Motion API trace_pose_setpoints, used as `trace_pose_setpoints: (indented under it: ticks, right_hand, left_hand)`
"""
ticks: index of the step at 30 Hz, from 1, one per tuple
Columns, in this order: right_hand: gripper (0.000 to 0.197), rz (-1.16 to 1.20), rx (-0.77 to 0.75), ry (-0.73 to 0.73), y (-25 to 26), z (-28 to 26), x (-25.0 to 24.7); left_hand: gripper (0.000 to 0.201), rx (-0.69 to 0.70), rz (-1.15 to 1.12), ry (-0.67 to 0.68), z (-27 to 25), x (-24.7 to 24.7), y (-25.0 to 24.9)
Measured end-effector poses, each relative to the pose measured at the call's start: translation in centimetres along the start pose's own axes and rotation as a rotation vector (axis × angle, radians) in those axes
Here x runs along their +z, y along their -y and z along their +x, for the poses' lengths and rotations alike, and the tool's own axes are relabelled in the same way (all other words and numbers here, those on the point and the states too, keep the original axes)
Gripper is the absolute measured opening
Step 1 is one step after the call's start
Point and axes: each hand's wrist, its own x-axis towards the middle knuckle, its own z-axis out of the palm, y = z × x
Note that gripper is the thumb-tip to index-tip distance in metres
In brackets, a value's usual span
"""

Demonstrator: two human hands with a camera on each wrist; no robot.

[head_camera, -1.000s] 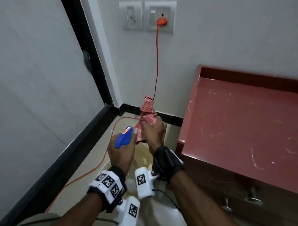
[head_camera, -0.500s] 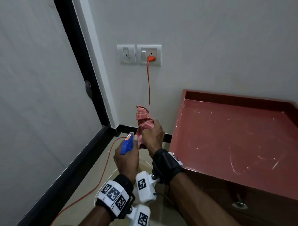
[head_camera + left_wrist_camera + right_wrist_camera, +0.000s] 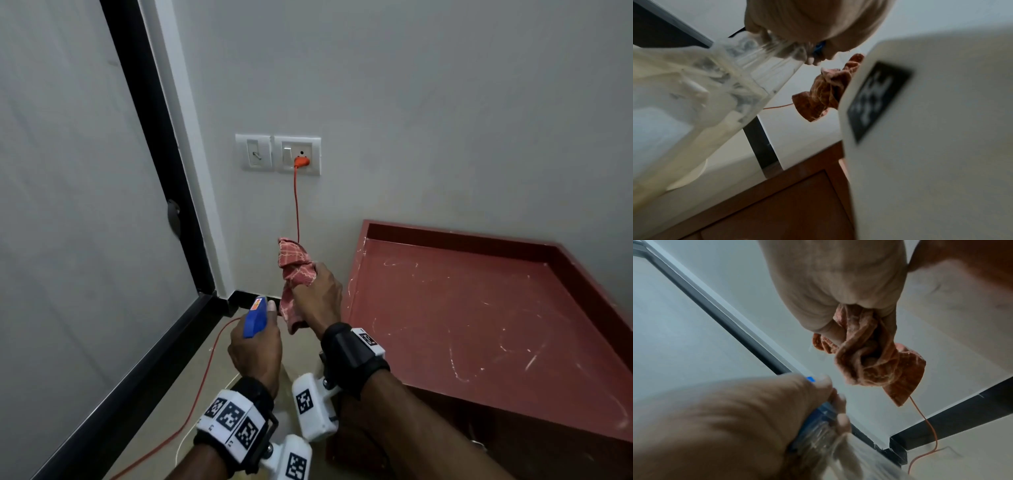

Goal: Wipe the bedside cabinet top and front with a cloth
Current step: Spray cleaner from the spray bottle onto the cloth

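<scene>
The right hand [image 3: 317,298] holds a red checked cloth [image 3: 295,267] bunched in a full fist, its grip wrapped around the middle of the wad; one end sticks up above the knuckles and a looser tail hangs below. The right wrist view shows the folds twisted together between palm and fingers. The left hand [image 3: 255,349] has its grip curled around the neck of a clear spray bottle [image 3: 748,68] with a blue trigger head [image 3: 255,317], the nozzle pointing toward the cloth, which is just beside it. Both hands hang over the floor, left of the bedside cabinet [image 3: 479,325]; the cloth touches no surface yet.

The cabinet's red top sits to the right, streaked with pale scratches or dust marks, with a raised lip along its far and right edges. Its brown front shows in the left wrist view.

The cloth looks light, soft and limp, so it will drape and slip unless gathered; a wad filling the palm, as here, suits firm pressing. Once dampened it would probably drag more on the smooth top. The bottle looks rigid and partly filled, best held at the neck with a finger free for the trigger. An orange cable [image 3: 296,205] runs from a wall socket [image 3: 297,156] behind the cloth down to the floor.
</scene>
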Motion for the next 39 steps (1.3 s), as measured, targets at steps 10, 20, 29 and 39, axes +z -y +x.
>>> trace_pose_setpoints:
  ticks: [10,20,29,39]
  right_hand:
    - [0.034,-0.073,-0.004,0.052,-0.6,-0.9,0.4]
    - [0.033,-0.056,0.028,0.081,-0.7,-0.6,0.5]
    - [0.047,0.063,0.198,0.080,-0.6,1.1,1.4]
    - [0.034,0.212,0.256,0.184,-1.2,3.3,2.3]
  left_hand:
    - [0.030,0.111,0.125,-0.028,0.8,0.1,-1.9]
    - [0.031,0.038,0.005,0.056,-0.2,-0.3,-2.6]
    - [0.048,0.186,0.266,0.109,0.8,-0.8,-1.4]
    - [0.057,0.176,0.263,0.216,0.8,-0.9,-1.3]
